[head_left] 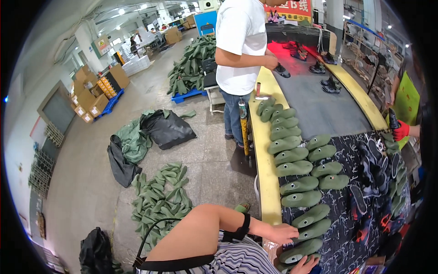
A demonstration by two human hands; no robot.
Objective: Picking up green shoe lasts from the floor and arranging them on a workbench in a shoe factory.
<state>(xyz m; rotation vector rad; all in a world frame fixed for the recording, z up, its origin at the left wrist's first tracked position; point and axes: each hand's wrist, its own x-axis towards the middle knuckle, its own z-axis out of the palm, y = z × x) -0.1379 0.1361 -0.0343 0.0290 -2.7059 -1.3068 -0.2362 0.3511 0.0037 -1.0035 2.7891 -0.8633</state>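
Observation:
Green shoe lasts (299,185) lie in two columns on the dark patterned surface along the table's left side. My left arm is bent across, and my left hand (282,234) has its fingers curled against the left end of a shoe last (315,228) near the front. Closer to me, my right hand (305,265) has its fingers apart, resting at the near edge of the front shoe last (301,250). The undersides of both hands are hidden.
A yellow rail (270,182) edges the table. Dark shoes (374,169) lie to the right. Across the rail stands a co-worker (242,50) holding a shoe; at the right, another person's red glove (401,131) shows. Loose lasts (162,201) and black bags (168,129) cover floor at left.

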